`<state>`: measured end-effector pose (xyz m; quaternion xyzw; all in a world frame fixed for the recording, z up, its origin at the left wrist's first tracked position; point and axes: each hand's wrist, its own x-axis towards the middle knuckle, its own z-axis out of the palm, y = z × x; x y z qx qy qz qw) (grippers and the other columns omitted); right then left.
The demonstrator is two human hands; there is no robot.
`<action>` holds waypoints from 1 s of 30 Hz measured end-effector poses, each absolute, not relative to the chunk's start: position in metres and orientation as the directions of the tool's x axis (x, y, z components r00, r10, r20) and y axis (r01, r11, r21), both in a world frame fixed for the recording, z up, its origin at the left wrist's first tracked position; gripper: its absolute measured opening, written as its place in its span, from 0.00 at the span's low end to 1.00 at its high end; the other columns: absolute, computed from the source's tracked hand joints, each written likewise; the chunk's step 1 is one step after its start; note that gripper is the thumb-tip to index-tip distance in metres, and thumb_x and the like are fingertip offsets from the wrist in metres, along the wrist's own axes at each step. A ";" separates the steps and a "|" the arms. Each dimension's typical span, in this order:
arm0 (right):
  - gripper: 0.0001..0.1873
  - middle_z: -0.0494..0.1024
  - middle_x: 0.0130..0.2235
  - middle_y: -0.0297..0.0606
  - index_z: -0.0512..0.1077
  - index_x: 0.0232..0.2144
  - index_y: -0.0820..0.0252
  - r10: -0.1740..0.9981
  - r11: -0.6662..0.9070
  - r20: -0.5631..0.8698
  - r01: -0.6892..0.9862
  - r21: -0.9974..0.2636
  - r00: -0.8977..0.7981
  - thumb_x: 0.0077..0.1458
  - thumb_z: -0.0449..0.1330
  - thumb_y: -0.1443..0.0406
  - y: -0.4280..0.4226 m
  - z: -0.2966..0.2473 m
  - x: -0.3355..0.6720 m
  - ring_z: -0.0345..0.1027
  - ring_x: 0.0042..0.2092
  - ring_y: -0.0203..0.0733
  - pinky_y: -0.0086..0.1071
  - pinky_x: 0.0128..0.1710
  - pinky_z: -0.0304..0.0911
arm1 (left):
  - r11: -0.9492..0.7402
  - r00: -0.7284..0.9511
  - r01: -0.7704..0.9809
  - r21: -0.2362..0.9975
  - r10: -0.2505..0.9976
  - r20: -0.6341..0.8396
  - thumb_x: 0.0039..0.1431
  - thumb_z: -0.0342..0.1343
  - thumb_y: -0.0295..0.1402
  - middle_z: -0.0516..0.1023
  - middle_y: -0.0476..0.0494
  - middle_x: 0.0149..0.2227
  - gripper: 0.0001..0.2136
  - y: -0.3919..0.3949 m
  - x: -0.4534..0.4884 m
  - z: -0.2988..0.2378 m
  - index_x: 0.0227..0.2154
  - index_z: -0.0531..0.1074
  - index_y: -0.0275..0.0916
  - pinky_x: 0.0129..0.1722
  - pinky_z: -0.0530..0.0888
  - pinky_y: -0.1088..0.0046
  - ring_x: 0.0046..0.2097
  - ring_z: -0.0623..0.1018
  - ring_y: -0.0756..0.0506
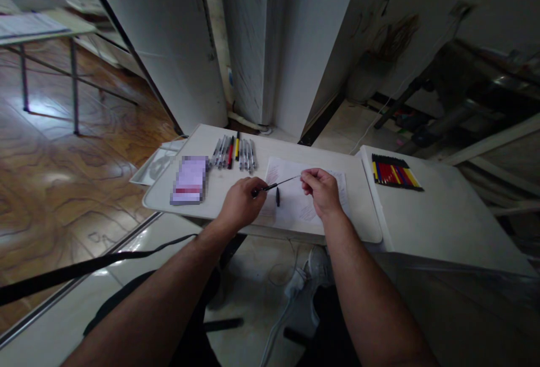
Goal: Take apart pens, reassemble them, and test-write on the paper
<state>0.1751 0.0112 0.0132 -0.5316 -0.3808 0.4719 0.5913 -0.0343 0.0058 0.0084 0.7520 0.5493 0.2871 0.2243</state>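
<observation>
- Pen [270, 187]: slim, black, tubular; held above the paper, its axis running from 8 to 2 o'clock.
- Rod [289, 180]: thin, dark, straight; extends from the pen's 2 o'clock end.
- Left hand [239, 204]: at the pen's 8 o'clock; thumb and fingers closed about the barrel.
- Right hand [323, 189]: at the pen's 3 o'clock; thumb and forefinger pinched together on the rod's far end, remaining fingers curled inward.
- Cap [278, 197]: short, black, rounded; on the paper, at the pen's 5 o'clock.
- Paper [291, 204]: white, flat, bearing lines of script too small to read.
- Table [360, 212]: pale, smooth top, rounded corners; supports the paper.
- Clear pens [250, 153]: transparent barrels, laid in a loose row at the pen's 10 to 11 o'clock; red pen [230, 154] and yellow pen [237, 147] among them.
- Box [189, 175]: lilac, rectangular, at 9 o'clock; surface blurred, contents indeterminable.
- Pack [395, 173]: black, yellow, red and blue pens side by side, at 3 o'clock on the white side table [442, 226]; any wrapper is indistinct.
</observation>
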 end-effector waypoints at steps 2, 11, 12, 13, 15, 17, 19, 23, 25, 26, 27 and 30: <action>0.09 0.74 0.24 0.31 0.74 0.26 0.60 0.964 -0.011 -0.050 -0.148 -0.989 0.262 0.41 0.67 0.62 0.011 0.013 0.175 0.63 0.24 0.32 0.26 0.20 0.55 | -0.299 0.232 0.701 0.648 0.954 0.189 0.56 0.53 0.33 0.77 0.45 0.33 0.07 0.006 -0.034 0.008 0.35 0.76 0.41 0.37 0.70 0.70 0.37 0.75 0.45; 0.09 0.74 0.23 0.31 0.74 0.26 0.60 0.968 -0.029 -0.057 -0.119 -0.992 0.243 0.41 0.67 0.61 0.011 0.012 0.174 0.63 0.24 0.32 0.26 0.20 0.55 | -0.301 0.241 0.705 0.642 0.953 0.183 0.56 0.53 0.33 0.78 0.44 0.34 0.08 0.006 -0.035 0.010 0.35 0.76 0.41 0.36 0.69 0.70 0.36 0.75 0.45; 0.09 0.74 0.23 0.31 0.74 0.26 0.60 0.970 -0.029 -0.055 -0.113 -0.993 0.236 0.41 0.67 0.61 0.011 0.011 0.174 0.63 0.24 0.32 0.26 0.20 0.55 | -0.301 0.241 0.705 0.643 0.953 0.182 0.56 0.53 0.33 0.78 0.44 0.34 0.08 0.006 -0.035 0.010 0.35 0.76 0.40 0.36 0.69 0.70 0.36 0.75 0.45; 0.09 0.73 0.23 0.31 0.75 0.26 0.60 0.972 -0.029 -0.053 -0.106 -0.994 0.229 0.42 0.67 0.61 0.011 0.011 0.174 0.63 0.23 0.32 0.26 0.20 0.55 | -0.299 0.239 0.704 0.644 0.954 0.181 0.56 0.53 0.33 0.78 0.44 0.33 0.08 0.006 -0.035 0.010 0.35 0.76 0.40 0.36 0.69 0.70 0.36 0.74 0.45; 0.09 0.73 0.22 0.31 0.75 0.26 0.60 0.975 -0.034 -0.052 -0.087 -0.996 0.216 0.42 0.67 0.61 0.010 0.011 0.173 0.63 0.23 0.32 0.26 0.20 0.55 | -0.295 0.234 0.702 0.649 0.955 0.181 0.56 0.53 0.33 0.78 0.44 0.33 0.08 0.006 -0.034 0.010 0.35 0.76 0.40 0.36 0.69 0.70 0.36 0.74 0.45; 0.10 0.73 0.22 0.31 0.75 0.27 0.60 0.978 -0.045 -0.060 -0.079 -0.996 0.198 0.41 0.67 0.61 0.010 0.013 0.173 0.63 0.23 0.32 0.26 0.20 0.55 | -0.292 0.231 0.695 0.657 0.956 0.180 0.55 0.53 0.32 0.78 0.45 0.33 0.08 0.006 -0.034 0.010 0.35 0.76 0.40 0.35 0.69 0.70 0.36 0.75 0.46; 0.12 0.75 0.25 0.32 0.76 0.30 0.61 0.983 -0.057 -0.073 -0.099 -0.993 0.170 0.40 0.68 0.61 0.009 0.014 0.172 0.63 0.24 0.32 0.26 0.21 0.55 | -0.287 0.232 0.686 0.669 0.957 0.173 0.55 0.53 0.32 0.78 0.45 0.33 0.08 0.005 -0.034 0.010 0.34 0.76 0.40 0.35 0.69 0.71 0.36 0.75 0.46; 0.15 0.77 0.28 0.34 0.77 0.33 0.60 0.985 -0.075 -0.098 -0.162 -0.984 0.142 0.40 0.68 0.61 0.008 0.016 0.171 0.64 0.25 0.32 0.26 0.21 0.55 | -0.270 0.222 0.673 0.689 0.962 0.161 0.55 0.54 0.33 0.78 0.45 0.33 0.07 0.005 -0.034 0.010 0.34 0.76 0.41 0.35 0.70 0.71 0.35 0.75 0.46; 0.14 0.78 0.29 0.34 0.76 0.33 0.59 0.984 -0.075 -0.102 -0.177 -0.981 0.149 0.41 0.67 0.61 0.008 0.015 0.171 0.64 0.25 0.32 0.25 0.20 0.55 | -0.268 0.221 0.670 0.692 0.962 0.159 0.55 0.54 0.33 0.78 0.45 0.33 0.07 0.005 -0.034 0.009 0.34 0.76 0.41 0.34 0.70 0.71 0.35 0.75 0.46; 0.14 0.78 0.29 0.34 0.76 0.33 0.59 0.983 -0.072 -0.100 -0.180 -0.981 0.153 0.41 0.67 0.61 0.008 0.014 0.170 0.64 0.25 0.32 0.25 0.20 0.55 | -0.270 0.224 0.668 0.693 0.961 0.159 0.55 0.54 0.33 0.78 0.45 0.33 0.07 0.005 -0.034 0.008 0.34 0.76 0.41 0.34 0.70 0.71 0.35 0.75 0.46; 0.14 0.77 0.29 0.34 0.76 0.33 0.59 0.983 -0.066 -0.095 -0.180 -0.981 0.155 0.41 0.67 0.60 0.008 0.013 0.170 0.64 0.25 0.32 0.25 0.20 0.55 | -0.274 0.230 0.666 0.694 0.960 0.158 0.55 0.54 0.33 0.78 0.45 0.32 0.07 0.005 -0.034 0.008 0.34 0.76 0.41 0.34 0.70 0.71 0.35 0.75 0.46; 0.13 0.76 0.27 0.33 0.75 0.31 0.60 0.985 -0.049 -0.076 -0.165 -0.985 0.157 0.42 0.67 0.59 0.007 0.011 0.168 0.65 0.25 0.32 0.25 0.20 0.55 | -0.282 0.243 0.657 0.699 0.957 0.158 0.55 0.54 0.33 0.78 0.45 0.32 0.07 0.005 -0.034 0.007 0.35 0.76 0.41 0.34 0.70 0.71 0.35 0.75 0.46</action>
